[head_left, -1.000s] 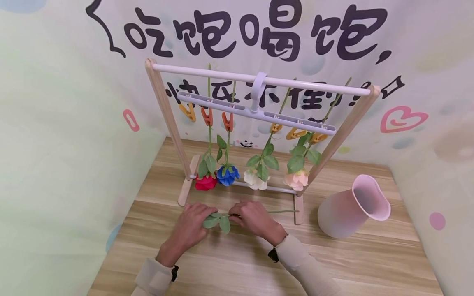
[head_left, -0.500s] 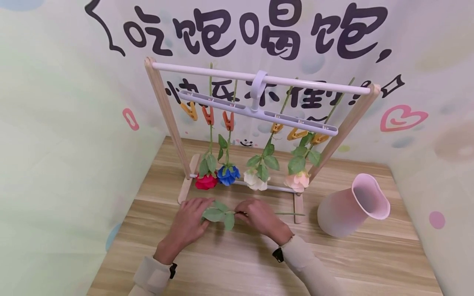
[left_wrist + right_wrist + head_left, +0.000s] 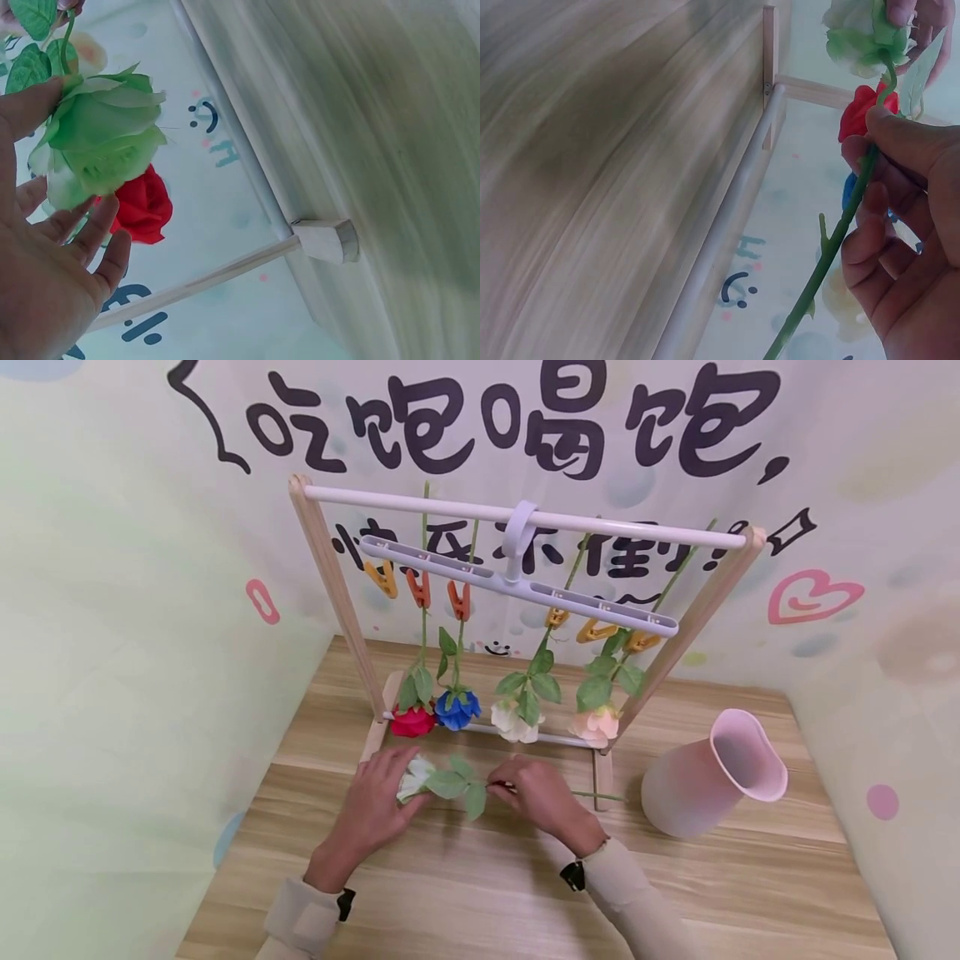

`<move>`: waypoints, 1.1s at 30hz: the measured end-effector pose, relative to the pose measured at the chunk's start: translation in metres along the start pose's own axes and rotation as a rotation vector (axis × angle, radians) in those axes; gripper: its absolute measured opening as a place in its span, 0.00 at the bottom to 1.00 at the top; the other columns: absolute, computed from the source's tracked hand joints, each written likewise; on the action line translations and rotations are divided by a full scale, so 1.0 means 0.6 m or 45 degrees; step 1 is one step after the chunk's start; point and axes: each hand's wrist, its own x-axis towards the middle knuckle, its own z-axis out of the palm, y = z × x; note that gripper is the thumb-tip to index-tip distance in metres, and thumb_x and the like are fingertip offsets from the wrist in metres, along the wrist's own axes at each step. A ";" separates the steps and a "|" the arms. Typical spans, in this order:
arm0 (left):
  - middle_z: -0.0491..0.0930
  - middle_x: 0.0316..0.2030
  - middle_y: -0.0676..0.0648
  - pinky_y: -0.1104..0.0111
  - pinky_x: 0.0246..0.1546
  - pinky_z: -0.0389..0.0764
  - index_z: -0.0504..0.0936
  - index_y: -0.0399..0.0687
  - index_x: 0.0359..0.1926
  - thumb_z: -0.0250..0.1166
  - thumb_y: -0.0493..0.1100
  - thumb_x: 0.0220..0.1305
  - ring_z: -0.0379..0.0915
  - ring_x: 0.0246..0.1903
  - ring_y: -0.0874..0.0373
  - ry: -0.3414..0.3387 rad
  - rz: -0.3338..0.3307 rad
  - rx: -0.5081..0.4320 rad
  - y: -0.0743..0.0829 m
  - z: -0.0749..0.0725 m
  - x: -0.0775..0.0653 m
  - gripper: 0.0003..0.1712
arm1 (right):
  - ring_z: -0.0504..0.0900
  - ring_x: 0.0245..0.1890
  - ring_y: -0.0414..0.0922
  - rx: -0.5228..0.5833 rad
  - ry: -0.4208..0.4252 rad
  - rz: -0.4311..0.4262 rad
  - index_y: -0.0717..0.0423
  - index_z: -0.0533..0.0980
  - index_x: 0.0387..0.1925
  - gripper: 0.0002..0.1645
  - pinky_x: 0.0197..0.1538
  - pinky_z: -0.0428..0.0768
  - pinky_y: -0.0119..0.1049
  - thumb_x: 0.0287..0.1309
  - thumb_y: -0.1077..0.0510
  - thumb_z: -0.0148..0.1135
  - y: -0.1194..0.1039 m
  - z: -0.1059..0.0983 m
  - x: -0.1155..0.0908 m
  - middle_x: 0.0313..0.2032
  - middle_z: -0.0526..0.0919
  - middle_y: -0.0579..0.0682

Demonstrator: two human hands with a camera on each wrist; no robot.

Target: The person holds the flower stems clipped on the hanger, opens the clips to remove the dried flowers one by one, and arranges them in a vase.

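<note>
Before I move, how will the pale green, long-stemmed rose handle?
The pale green rose is probably light, its green stem being slim. That stem looks stiff, running straight beyond the right hand; the thin petals may crease easily.

You work in small booth-like nook. Wood-grain table point(image 3: 480, 902) before you, pale walls point(image 3: 135, 710) close at back and both sides. Big black lettering point(image 3: 487, 415), pink heart point(image 3: 807, 607), tiny smiley point(image 3: 497, 650) and coloured spots point(image 3: 882, 802) decorate them. Whether nook sits in home, shop or studio, you cannot tell.
</note>
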 end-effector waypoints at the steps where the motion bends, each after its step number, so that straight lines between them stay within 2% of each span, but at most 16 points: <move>1: 0.76 0.55 0.39 0.47 0.51 0.74 0.73 0.41 0.64 0.78 0.46 0.47 0.73 0.55 0.42 0.000 -0.007 -0.009 0.000 -0.002 0.001 0.43 | 0.84 0.35 0.36 0.014 0.005 0.006 0.48 0.86 0.34 0.03 0.40 0.81 0.34 0.57 0.56 0.71 0.001 -0.001 -0.001 0.33 0.87 0.39; 7: 0.74 0.58 0.37 0.44 0.53 0.74 0.68 0.37 0.66 0.75 0.52 0.52 0.70 0.58 0.40 0.061 0.000 -0.077 -0.003 -0.013 0.006 0.45 | 0.83 0.35 0.35 0.017 0.046 0.049 0.45 0.86 0.34 0.03 0.40 0.81 0.33 0.57 0.55 0.72 0.007 -0.009 -0.005 0.33 0.88 0.38; 10: 0.72 0.60 0.36 0.43 0.56 0.71 0.67 0.35 0.67 0.73 0.51 0.55 0.68 0.60 0.40 0.107 -0.017 -0.148 -0.006 -0.016 0.009 0.44 | 0.83 0.34 0.35 0.002 0.073 0.064 0.44 0.86 0.34 0.03 0.38 0.81 0.33 0.56 0.54 0.72 0.007 -0.015 -0.007 0.32 0.87 0.38; 15: 0.70 0.61 0.35 0.45 0.61 0.67 0.65 0.33 0.67 0.68 0.45 0.60 0.66 0.62 0.40 0.196 -0.117 -0.286 -0.008 -0.019 0.012 0.39 | 0.82 0.32 0.36 -0.020 0.137 0.067 0.44 0.86 0.32 0.03 0.35 0.80 0.34 0.54 0.55 0.74 0.005 -0.026 -0.009 0.30 0.86 0.38; 24: 0.68 0.59 0.34 0.49 0.55 0.69 0.64 0.34 0.67 0.63 0.41 0.63 0.66 0.59 0.43 0.327 -0.326 -0.455 -0.013 -0.020 0.022 0.34 | 0.82 0.31 0.37 -0.044 0.218 0.032 0.46 0.86 0.32 0.04 0.33 0.79 0.33 0.53 0.56 0.74 0.004 -0.047 -0.009 0.30 0.86 0.40; 28: 0.68 0.58 0.33 0.52 0.52 0.68 0.64 0.34 0.66 0.61 0.41 0.65 0.65 0.59 0.43 0.346 -0.356 -0.491 -0.016 -0.019 0.026 0.32 | 0.83 0.31 0.37 -0.059 0.248 0.006 0.46 0.86 0.32 0.04 0.34 0.79 0.32 0.54 0.54 0.74 0.004 -0.059 -0.007 0.30 0.86 0.39; 33: 0.68 0.57 0.32 0.52 0.49 0.68 0.64 0.32 0.65 0.61 0.41 0.65 0.65 0.58 0.43 0.365 -0.372 -0.513 -0.020 -0.014 0.029 0.31 | 0.82 0.30 0.35 -0.060 0.259 0.014 0.44 0.85 0.31 0.03 0.32 0.78 0.31 0.54 0.54 0.74 0.006 -0.070 -0.005 0.28 0.85 0.37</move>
